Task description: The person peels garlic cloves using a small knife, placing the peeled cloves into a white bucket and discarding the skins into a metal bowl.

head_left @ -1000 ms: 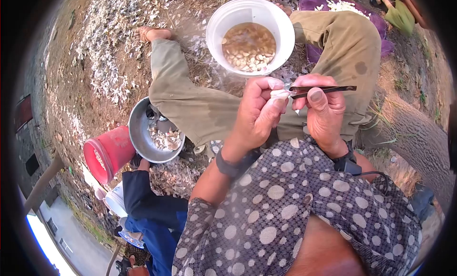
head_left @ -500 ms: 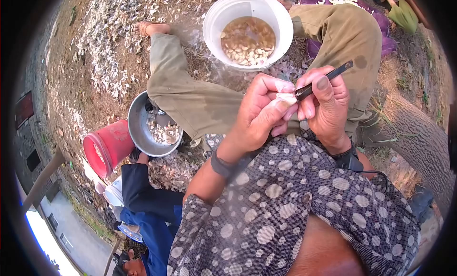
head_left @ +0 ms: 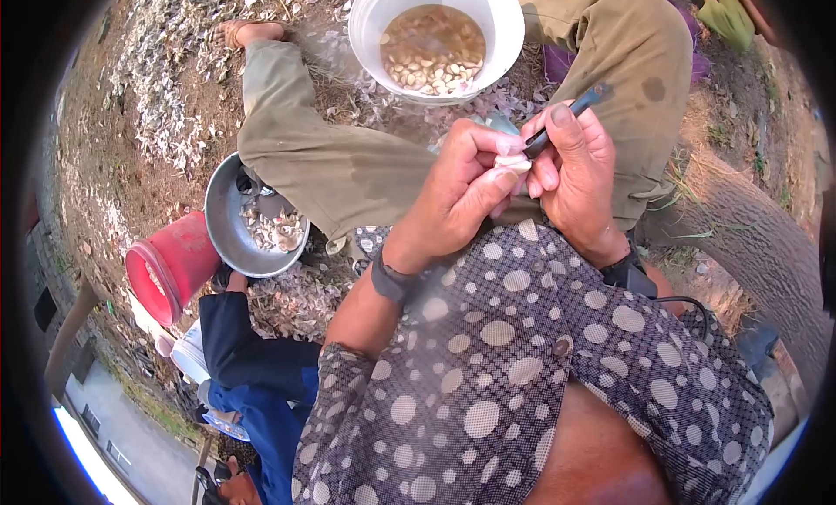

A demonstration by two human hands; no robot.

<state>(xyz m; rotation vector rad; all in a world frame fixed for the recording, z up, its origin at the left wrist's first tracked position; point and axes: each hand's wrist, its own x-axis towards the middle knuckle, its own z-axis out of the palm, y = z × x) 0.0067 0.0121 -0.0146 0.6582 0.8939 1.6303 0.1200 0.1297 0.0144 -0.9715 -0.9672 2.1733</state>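
My left hand pinches a pale garlic clove between thumb and fingers, in front of my lap. Closed around a slim, dark small knife, my right hand is close beside the left. One end of the knife meets the clove; the other sticks out past my fingers to the upper right. Beyond both hands stands a white bucket with peeled cloves under brownish water. My fingers partly cover the clove.
A metal basin with garlic pieces stands at left, against a red bucket. A person in blue sits at lower left. Papery skins litter the ground. A tree trunk is at right, a purple cloth behind my knee.
The whole view has shifted, so the buckets and basin appear further up and left. Both hands stay together, with the clove and the knife still held; the knife's angle has changed slightly.
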